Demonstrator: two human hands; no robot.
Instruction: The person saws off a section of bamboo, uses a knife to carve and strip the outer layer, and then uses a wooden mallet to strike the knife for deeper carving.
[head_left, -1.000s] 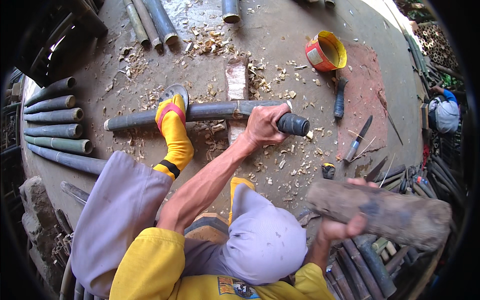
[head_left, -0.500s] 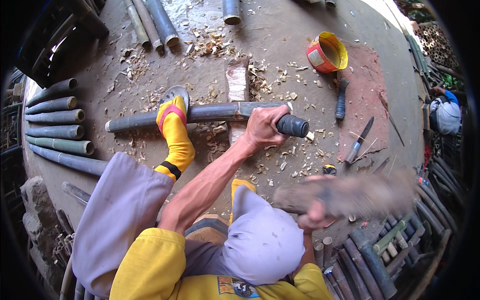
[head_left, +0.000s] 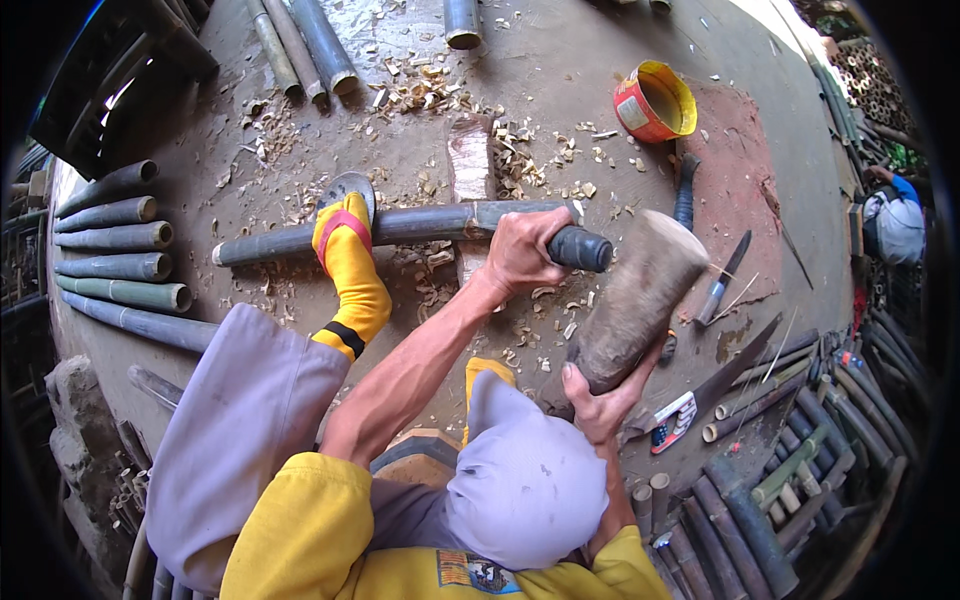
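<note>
A dark bamboo pole (head_left: 330, 237) lies across a wooden block (head_left: 470, 165). My left foot, in a yellow sock and a sandal (head_left: 347, 190), presses on the pole. My left hand (head_left: 523, 248) is closed around a tool at the pole's right end. That tool's thick black-wrapped handle (head_left: 583, 249) sticks out to the right; its working end is hidden by my hand and the pole. To the right, my right hand (head_left: 605, 400) grips the lower part of a thick wooden club (head_left: 640, 300), tilted up and slightly blurred. The club's head is apart from the handle.
Shavings (head_left: 425, 90) litter the floor. A red and yellow tin (head_left: 655, 102), a knife (head_left: 725, 278) and another black-wrapped handle (head_left: 685, 190) are at right, near a saw (head_left: 715, 392) and stacked bamboo (head_left: 740, 520). More bamboo tubes (head_left: 115, 236) lie at left. Another person (head_left: 893, 225) is far right.
My right hand has swung the club from lying sideways at the lower right to a raised, tilted position nearer the black handle. My left hand stays on the tool, nearly unmoved.
</note>
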